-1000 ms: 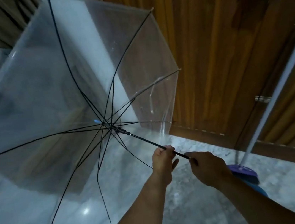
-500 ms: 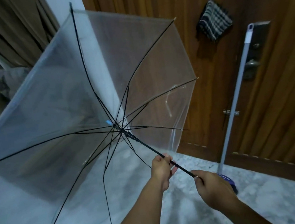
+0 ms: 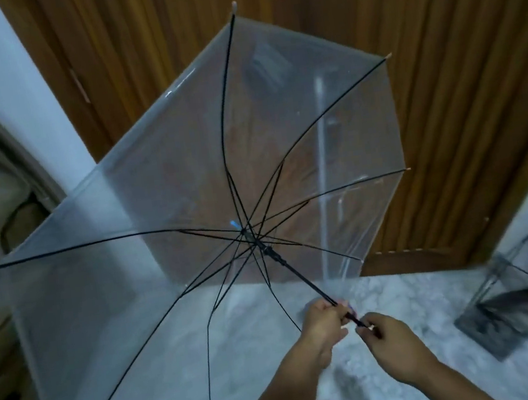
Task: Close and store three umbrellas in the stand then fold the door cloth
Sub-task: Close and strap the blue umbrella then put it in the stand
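Your left hand [image 3: 322, 320] is wrapped around the black shaft of the open clear umbrella [image 3: 187, 182], and your right hand [image 3: 389, 347] pinches the same shaft just behind it, nearer you. The canopy spreads wide ahead of both hands, in front of the wooden door [image 3: 436, 45]. The wire umbrella stand [image 3: 514, 298], holding something dark, sits on the marble floor [image 3: 400, 289] right of the umbrella, near the door's foot.
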